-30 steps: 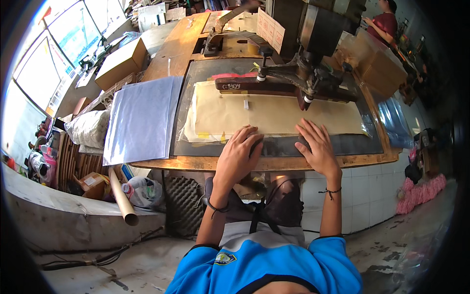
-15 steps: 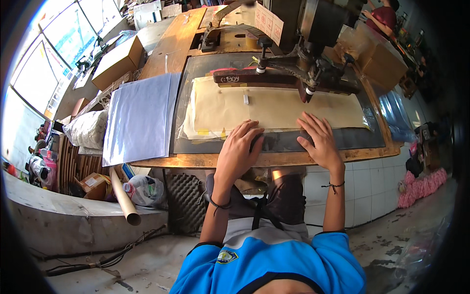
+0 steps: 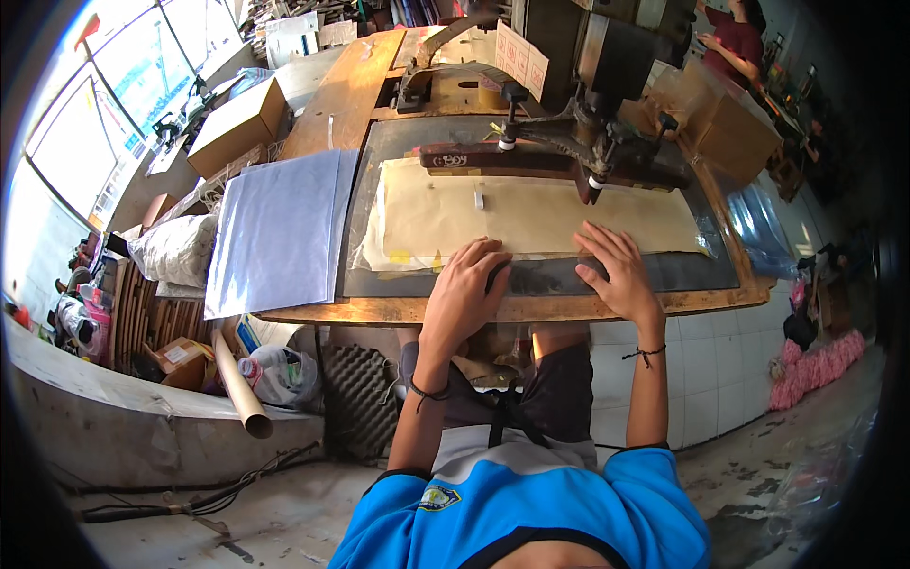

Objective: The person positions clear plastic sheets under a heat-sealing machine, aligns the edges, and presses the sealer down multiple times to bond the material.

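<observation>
My left hand (image 3: pixel 464 289) lies at the front edge of a tan sheet (image 3: pixel 531 218), fingers stretched forward and holding nothing. To its right, my right hand (image 3: pixel 621 275) rests on the same edge, palm down with the fingers spread. The sheet is flat on a dark board (image 3: pixel 389 284), with more tan layers showing beneath its left side. A small pale block (image 3: pixel 479 200) sits on the sheet, ahead of my left fingertips. Beyond it a dark bar (image 3: pixel 493 161) of a press machine (image 3: pixel 602 114) spans the sheet's far side; whether the bar touches the sheet, I cannot tell.
Clear bluish plastic sheets (image 3: pixel 280 232) overhang the wooden table's (image 3: pixel 332 311) left front edge. A carton (image 3: pixel 237 128) stands at far left, another box (image 3: pixel 730 123) at right. A cardboard tube (image 3: pixel 242 389) leans below left. A person (image 3: pixel 735 43) stands far right.
The view has tilted slightly, so the table appears a little lower. My hands stay in nearly the same place on the sheet's front edge.
</observation>
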A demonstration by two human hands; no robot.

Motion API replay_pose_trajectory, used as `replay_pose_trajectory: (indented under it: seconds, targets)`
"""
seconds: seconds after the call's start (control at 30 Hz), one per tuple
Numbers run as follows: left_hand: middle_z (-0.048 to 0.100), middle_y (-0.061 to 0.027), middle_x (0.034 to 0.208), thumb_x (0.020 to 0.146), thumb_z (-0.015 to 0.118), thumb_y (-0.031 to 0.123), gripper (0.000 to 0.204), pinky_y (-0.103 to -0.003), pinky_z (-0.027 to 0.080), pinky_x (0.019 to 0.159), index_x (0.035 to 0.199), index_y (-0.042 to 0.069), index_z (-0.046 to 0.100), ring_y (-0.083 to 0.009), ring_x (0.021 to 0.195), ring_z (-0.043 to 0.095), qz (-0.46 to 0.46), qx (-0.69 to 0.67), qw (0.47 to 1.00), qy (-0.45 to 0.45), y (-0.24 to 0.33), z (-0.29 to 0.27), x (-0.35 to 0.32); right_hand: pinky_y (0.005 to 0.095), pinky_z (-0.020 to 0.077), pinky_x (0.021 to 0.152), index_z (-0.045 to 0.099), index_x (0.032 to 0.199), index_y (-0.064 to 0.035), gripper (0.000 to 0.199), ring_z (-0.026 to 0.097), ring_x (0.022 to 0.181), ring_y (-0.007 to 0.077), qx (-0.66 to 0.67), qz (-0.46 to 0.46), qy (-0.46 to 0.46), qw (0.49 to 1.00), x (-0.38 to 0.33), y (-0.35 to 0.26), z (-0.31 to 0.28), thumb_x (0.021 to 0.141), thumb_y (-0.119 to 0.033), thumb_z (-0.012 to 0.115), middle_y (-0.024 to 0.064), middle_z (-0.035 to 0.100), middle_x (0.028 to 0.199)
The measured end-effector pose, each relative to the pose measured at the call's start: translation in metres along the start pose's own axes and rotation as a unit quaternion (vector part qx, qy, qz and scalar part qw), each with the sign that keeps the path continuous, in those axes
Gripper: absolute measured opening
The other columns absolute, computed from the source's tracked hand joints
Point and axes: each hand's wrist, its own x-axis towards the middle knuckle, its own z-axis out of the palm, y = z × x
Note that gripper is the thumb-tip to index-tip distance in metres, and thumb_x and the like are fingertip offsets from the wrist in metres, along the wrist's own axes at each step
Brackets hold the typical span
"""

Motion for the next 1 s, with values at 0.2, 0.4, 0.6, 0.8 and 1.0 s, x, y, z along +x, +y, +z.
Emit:
replay_pose_trajectory:
  seconds: [0.2,0.4,0.6,0.8,1.0]
  targets:
    - [0.068,-0.0149,0.125,0.093,0.068,0.014,0.023,-0.045,0.046,0.107,0.112,0.002,0.073,-0.0359,0.125,0.06,-0.003,-0.004,1.0,0.0,0.0,0.0,0.0,0.0536,0.0247,0.124,0.06,0.144,-0.0159,0.053,0.042,0.148,0.029,0.011,-0.005,0.008,1.0,-0.001,0.004,0.003,0.102,-0.047,0.059,0.0099,0.05,0.157]
    - [0.069,-0.0147,0.124,0.092,0.068,0.013,0.022,-0.045,0.047,0.105,0.111,0.002,0.074,-0.0357,0.122,0.062,0.007,-0.004,1.0,0.005,-0.001,0.001,0.001,0.0497,0.0235,0.125,0.063,0.142,-0.012,0.05,0.042,0.148,0.0303,0.036,-0.017,-0.01,0.999,-0.001,0.016,-0.007,0.1,-0.039,0.062,0.0102,0.051,0.157]
    - [0.067,-0.0146,0.124,0.095,0.067,0.014,0.02,-0.045,0.047,0.107,0.11,0.002,0.071,-0.0354,0.123,0.06,-0.007,-0.01,1.0,0.0,0.001,0.0,0.004,0.0489,0.0235,0.126,0.063,0.141,-0.0109,0.05,0.042,0.148,0.0303,0.035,-0.017,-0.025,0.999,-0.004,0.017,-0.018,0.1,-0.04,0.062,0.01,0.051,0.157]
    - [0.068,-0.0141,0.127,0.093,0.069,0.013,0.023,-0.045,0.047,0.107,0.114,0.003,0.073,-0.0348,0.124,0.061,-0.012,0.009,1.0,0.008,0.003,-0.001,0.003,0.0524,0.0231,0.126,0.061,0.143,-0.0114,0.055,0.041,0.148,0.0299,-0.001,-0.002,-0.026,1.0,-0.024,-0.005,-0.021,0.101,-0.047,0.059,0.0102,0.049,0.158]
    - [0.065,-0.0149,0.134,0.093,0.069,0.013,0.026,-0.046,0.045,0.11,0.118,0.004,0.071,-0.0354,0.131,0.057,-0.018,0.026,0.999,-0.016,0.01,-0.002,0.006,0.0569,0.0207,0.125,0.054,0.149,-0.0133,0.061,0.038,0.15,0.0311,-0.018,0.049,-0.019,0.998,-0.06,-0.033,-0.013,0.102,-0.053,0.055,0.0091,0.045,0.161]
